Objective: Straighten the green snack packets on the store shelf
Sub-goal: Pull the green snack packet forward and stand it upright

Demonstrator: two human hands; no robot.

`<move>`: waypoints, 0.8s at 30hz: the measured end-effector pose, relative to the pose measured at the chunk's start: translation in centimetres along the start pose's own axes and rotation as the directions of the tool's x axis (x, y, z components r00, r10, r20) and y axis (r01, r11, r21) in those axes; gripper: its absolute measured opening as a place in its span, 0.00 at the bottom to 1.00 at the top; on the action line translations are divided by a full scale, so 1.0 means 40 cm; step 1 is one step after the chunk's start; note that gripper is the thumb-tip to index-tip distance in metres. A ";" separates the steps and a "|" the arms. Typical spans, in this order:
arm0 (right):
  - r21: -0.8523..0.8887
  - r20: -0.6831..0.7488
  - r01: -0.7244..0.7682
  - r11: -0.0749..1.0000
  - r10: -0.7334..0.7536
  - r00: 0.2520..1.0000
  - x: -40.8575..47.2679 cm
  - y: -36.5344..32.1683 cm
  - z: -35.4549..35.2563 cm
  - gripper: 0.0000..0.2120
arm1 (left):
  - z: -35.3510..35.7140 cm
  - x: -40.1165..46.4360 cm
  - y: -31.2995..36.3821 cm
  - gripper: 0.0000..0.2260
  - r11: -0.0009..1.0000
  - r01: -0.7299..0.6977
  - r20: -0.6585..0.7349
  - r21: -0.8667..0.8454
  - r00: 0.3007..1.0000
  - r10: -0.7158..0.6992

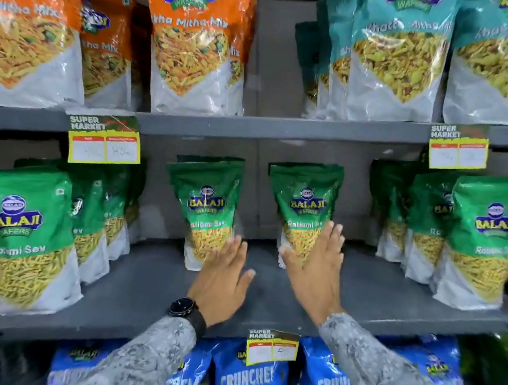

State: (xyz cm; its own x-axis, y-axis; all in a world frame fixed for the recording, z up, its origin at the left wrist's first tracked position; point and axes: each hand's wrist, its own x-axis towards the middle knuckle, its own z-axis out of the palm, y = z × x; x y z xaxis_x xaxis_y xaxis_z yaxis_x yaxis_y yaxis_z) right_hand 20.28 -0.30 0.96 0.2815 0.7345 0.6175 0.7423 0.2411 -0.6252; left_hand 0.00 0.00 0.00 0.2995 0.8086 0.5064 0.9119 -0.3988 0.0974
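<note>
Green snack packets stand in several rows on the middle grey shelf [146, 294]. Two stand upright and far back in the centre: one packet [205, 205] on the left, another packet [303, 207] on the right. My left hand [225, 279], with a black watch on the wrist, is flat and open just in front of the left centre packet's lower right corner. My right hand [316, 269] is open, its fingers spread over the lower front of the right centre packet. A left row [24, 236] and a right row [481, 240] of green packets stand nearer the shelf edge.
Orange packets [191, 36] and teal packets [398, 53] fill the shelf above. Blue packets [248, 381] hang below. Yellow price tags [104, 143] clip onto the shelf edges. Bare shelf surface lies between the centre packets and the front edge.
</note>
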 end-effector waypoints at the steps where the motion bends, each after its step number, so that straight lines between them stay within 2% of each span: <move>1: 0.034 0.040 -0.077 0.996 0.076 0.996 0.006 0.005 0.028 0.53 | 0.035 0.003 0.001 0.30 0.996 0.054 0.117 -0.077 0.992 -0.045; 2: 0.050 0.074 -0.132 0.990 0.128 0.989 0.021 0.009 0.049 0.55 | 0.055 0.007 0.006 0.30 0.987 0.102 0.224 -0.123 0.972 -0.073; 4: 0.070 0.104 -0.246 0.967 0.238 0.966 0.051 0.024 0.097 0.58 | 0.095 0.020 0.004 0.31 0.985 0.153 0.347 -0.085 0.931 -0.115; 12: 0.176 -0.086 -0.418 0.891 0.437 0.895 0.188 0.046 0.188 0.72 | 0.133 0.040 -0.012 0.32 0.996 0.089 0.413 0.009 0.907 -0.085; 17: 0.124 -0.135 -0.410 0.903 0.425 0.895 0.203 0.057 0.222 0.70 | 0.128 0.039 -0.008 0.32 0.996 0.082 0.409 0.024 0.909 -0.085; 24: 0.139 -0.198 -0.364 0.921 0.386 0.901 0.186 0.067 0.235 0.66 | 0.132 0.040 -0.010 0.32 0.997 0.078 0.423 0.019 0.903 -0.079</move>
State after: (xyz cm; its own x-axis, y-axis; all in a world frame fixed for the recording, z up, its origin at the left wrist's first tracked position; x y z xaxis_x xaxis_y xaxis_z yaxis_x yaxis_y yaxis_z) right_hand 18.65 11.78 -0.59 0.6604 0.6295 0.4094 0.4964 0.0431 -0.8670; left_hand 1.59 3.76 -3.75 0.3173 0.9443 0.0873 0.9377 -0.3261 0.1201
